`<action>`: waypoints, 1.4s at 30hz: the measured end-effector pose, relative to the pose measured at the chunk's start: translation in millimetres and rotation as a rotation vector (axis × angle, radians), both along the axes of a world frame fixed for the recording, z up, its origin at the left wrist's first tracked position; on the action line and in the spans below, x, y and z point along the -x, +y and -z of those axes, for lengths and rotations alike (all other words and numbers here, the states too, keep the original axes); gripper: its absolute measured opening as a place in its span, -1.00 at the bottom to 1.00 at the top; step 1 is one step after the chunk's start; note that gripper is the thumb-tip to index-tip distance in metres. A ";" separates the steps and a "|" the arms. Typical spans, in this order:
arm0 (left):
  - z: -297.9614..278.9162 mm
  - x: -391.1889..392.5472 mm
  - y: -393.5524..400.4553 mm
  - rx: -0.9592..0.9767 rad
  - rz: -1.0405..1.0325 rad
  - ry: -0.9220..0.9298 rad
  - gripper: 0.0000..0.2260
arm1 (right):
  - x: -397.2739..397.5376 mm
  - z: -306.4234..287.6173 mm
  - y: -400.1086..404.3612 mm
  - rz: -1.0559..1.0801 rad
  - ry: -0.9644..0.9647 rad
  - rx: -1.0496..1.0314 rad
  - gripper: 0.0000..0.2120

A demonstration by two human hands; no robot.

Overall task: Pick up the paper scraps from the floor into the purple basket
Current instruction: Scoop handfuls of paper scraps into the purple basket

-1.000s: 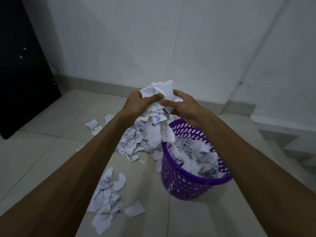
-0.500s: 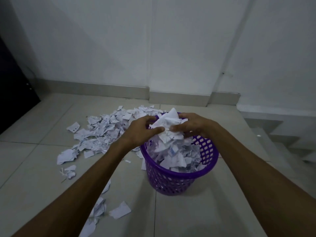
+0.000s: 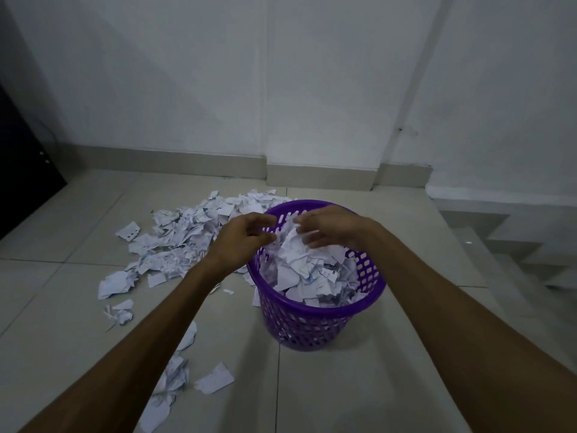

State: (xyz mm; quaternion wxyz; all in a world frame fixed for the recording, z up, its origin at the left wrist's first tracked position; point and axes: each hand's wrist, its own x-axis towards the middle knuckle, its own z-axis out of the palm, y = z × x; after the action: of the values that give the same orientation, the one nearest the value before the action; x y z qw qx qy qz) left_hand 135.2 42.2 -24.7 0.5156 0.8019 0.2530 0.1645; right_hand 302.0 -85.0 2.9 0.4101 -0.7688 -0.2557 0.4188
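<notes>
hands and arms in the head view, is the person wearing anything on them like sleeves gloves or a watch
Nothing is worn as far as the view shows. The left hand and right hand are bare, with no gloves and no rings that can be made out. Both forearms are bare to the bottom edge of the picture, with no sleeve, watch or band at either wrist.

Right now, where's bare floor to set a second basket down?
Bare tile right of the purple basket, toward the steps, and in front of it. Crowded: the scrap pile left of the basket, plus loose scraps trailing along the left forearm.
</notes>
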 end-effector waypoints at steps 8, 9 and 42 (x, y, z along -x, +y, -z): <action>4.6 8.7 3.2 0.135 -0.039 -0.097 -0.76 | 13.8 14.5 14.0 -0.145 -0.317 0.270 -0.72; 5.0 10.9 4.4 0.157 -0.041 -0.118 -0.75 | 14.9 7.0 15.1 -0.093 -0.343 0.200 -0.75; 217.3 226.2 92.9 0.131 -0.507 0.103 -0.74 | 293.2 270.1 40.4 -0.298 -0.722 -0.010 0.21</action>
State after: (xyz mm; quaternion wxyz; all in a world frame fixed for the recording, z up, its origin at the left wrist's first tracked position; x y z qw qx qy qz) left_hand -91.1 135.1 -241.9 0.4952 0.6851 0.4820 0.2305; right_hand 8.8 -44.6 -267.2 0.2320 -0.8193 -0.4943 0.1749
